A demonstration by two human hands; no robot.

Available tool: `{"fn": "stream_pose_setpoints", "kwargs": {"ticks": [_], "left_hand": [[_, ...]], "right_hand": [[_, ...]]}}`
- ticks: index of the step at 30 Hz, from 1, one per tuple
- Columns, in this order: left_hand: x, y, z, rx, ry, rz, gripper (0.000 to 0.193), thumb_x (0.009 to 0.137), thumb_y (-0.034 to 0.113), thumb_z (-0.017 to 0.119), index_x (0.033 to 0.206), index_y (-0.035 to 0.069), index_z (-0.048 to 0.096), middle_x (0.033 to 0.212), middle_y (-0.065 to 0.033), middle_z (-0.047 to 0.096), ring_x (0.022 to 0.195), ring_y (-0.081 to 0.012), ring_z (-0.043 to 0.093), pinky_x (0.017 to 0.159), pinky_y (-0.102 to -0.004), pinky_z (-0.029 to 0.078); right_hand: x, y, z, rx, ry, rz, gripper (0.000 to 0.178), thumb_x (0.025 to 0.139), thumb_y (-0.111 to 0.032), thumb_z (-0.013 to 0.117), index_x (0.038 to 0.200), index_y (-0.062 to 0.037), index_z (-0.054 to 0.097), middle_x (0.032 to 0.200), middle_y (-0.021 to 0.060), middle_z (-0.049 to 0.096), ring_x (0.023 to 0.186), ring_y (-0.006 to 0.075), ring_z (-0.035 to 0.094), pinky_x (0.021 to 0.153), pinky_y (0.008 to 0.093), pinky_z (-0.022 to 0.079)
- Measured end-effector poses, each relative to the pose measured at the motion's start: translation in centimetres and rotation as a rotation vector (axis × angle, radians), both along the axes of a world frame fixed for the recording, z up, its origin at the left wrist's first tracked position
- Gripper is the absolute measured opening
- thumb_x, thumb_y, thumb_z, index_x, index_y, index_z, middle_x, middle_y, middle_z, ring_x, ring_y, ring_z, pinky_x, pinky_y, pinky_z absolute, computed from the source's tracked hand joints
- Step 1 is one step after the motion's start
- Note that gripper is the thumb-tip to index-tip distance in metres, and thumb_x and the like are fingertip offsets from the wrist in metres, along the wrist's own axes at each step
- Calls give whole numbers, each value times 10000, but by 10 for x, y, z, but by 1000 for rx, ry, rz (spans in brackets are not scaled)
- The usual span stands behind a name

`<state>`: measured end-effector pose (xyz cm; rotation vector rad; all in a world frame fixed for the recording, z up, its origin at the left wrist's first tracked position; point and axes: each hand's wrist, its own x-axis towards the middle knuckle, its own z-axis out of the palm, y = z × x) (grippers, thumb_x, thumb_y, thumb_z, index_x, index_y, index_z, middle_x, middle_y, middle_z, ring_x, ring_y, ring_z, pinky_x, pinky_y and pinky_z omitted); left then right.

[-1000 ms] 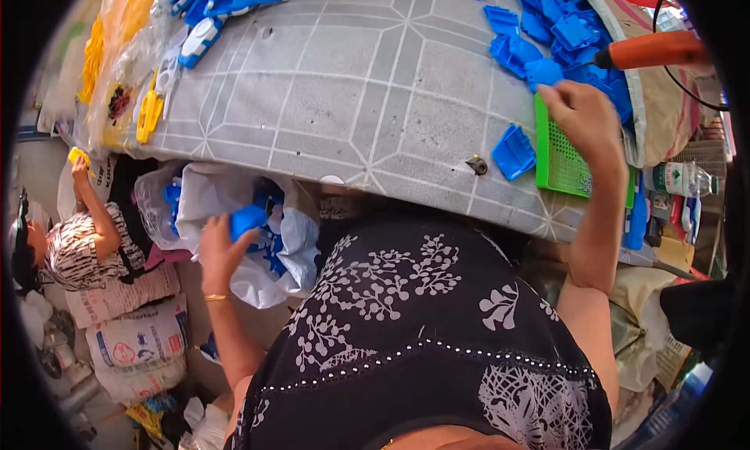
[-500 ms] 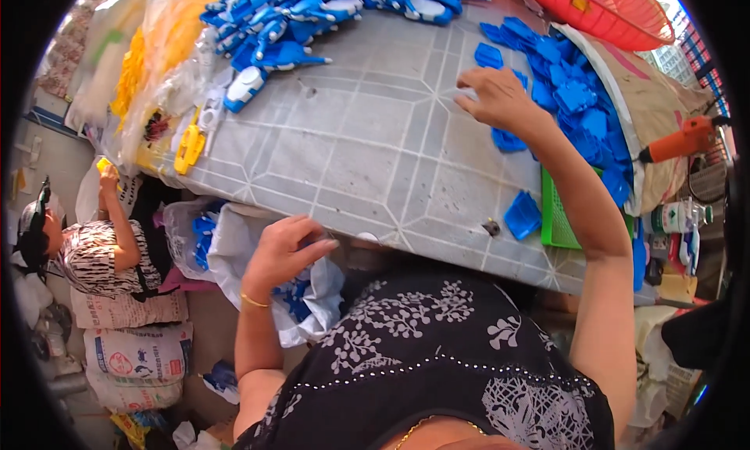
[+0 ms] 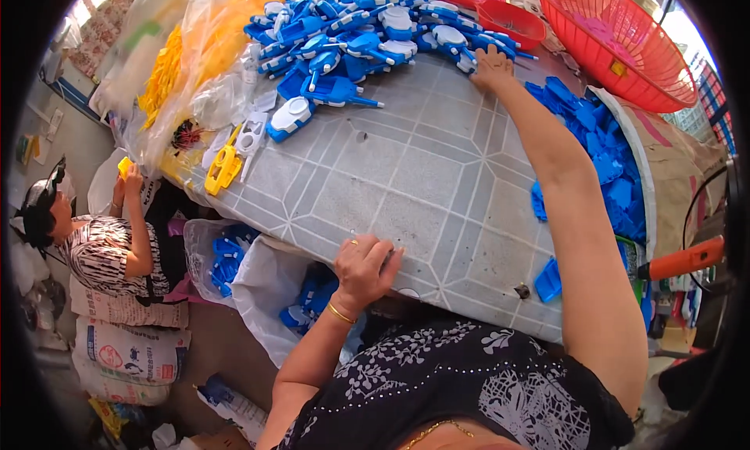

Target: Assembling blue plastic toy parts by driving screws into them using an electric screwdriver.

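Note:
A large pile of blue-and-white plastic pieces with thin pointed ends (image 3: 336, 48) covers the table's far side. My right hand (image 3: 492, 70) is stretched out to the right end of this pile, its fingers spread beside a blue-and-white piece (image 3: 466, 60). Nothing shows held in it. At the near edge of the grey tile-patterned table (image 3: 391, 176) rests my left hand (image 3: 364, 272), fingers loosely bent and apart, with nothing seen in it. Below and left of that hand, a white bag (image 3: 269, 282) holds more blue pieces (image 3: 308, 298).
Flat blue plastic pieces (image 3: 605, 157) spill from a sack (image 3: 672, 169) at right, near an orange-handled tool (image 3: 687, 258). Red baskets (image 3: 625, 51) stand at the back right. Yellow parts (image 3: 224, 169) lie at left. A co-worker (image 3: 117, 239) sits at left holding something yellow.
My right hand has moved from beside the flat blue pieces to the far pile. My left hand has come from above the bag to the table edge. The view has shifted.

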<state>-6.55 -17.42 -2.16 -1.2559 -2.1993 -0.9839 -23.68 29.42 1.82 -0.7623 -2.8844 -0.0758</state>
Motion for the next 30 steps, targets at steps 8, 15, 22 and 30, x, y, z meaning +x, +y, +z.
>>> {"fn": "stream_pose_setpoints", "kwargs": {"ticks": [8, 15, 22, 30], "left_hand": [[1, -1, -3, -8, 16, 1, 185, 839, 220, 793, 833, 109, 646, 756, -60, 575, 684, -271, 584, 643, -399, 424], [5, 1, -4, -19, 23, -2, 184, 841, 224, 791, 835, 111, 645, 762, -67, 579, 695, -281, 592, 656, -404, 428], [-19, 16, 18, -81, -14, -73, 556, 824, 245, 810, 1291, 17, 612, 1178, -206, 631, 1066, -401, 607, 901, -470, 494], [-73, 98, 24, -238, -237, -4, 855, 819, 333, 832, 1489, -41, 453, 1407, -234, 566, 1257, -379, 572, 1078, -434, 453]], "right_hand": [[39, -10, -22, 52, 145, 141, 594, 865, -321, 717, 1379, -90, 532, 1340, 204, 608, 1258, 417, 585, 1033, 516, 505], [89, -69, -5, -256, 158, 175, 566, 849, -368, 735, 1315, -80, 593, 1305, 222, 648, 1220, 403, 613, 1021, 467, 511], [157, -113, -15, -933, 347, 204, 645, 922, -510, 696, 1332, -16, 635, 1255, 201, 693, 1131, 319, 668, 984, 378, 511], [131, -183, -13, -652, 305, 168, 836, 871, -509, 746, 1479, -6, 472, 1428, 295, 547, 1347, 394, 535, 1132, 452, 426]]}}
